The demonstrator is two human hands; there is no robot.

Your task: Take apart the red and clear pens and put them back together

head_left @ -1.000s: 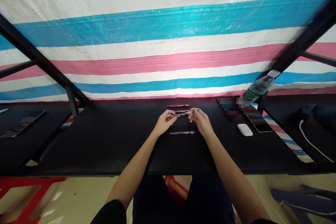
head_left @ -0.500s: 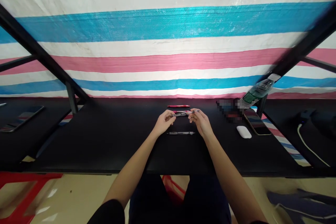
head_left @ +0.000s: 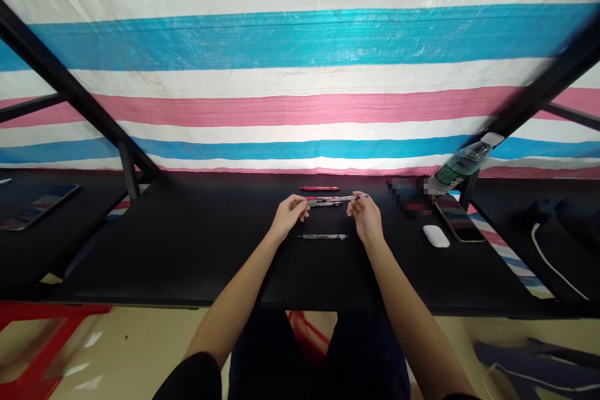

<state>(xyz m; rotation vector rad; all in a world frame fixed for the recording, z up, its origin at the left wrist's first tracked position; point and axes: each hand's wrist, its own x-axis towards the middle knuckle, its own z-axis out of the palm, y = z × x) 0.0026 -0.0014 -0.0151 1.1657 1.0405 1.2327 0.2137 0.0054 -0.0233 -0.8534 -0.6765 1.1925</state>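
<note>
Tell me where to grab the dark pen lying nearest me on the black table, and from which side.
Pinch the dark pen around the middle of its barrel, coming down from above. It lies flat on the black table, crosswise to you, and apart from the slim silver pen held beyond it, so the middle looks like the easiest part to reach.

Pink, white and blue striped tarpaulin (head_left: 300,44) hangs at 12 o'clock, crossed by black metal frame struts (head_left: 70,87) at 10 and 2 o'clock. Black surface (head_left: 140,262) spans 9 to 3 o'clock. Beige floor (head_left: 140,350) and red stool (head_left: 47,350) lie at 7 o'clock.
</note>
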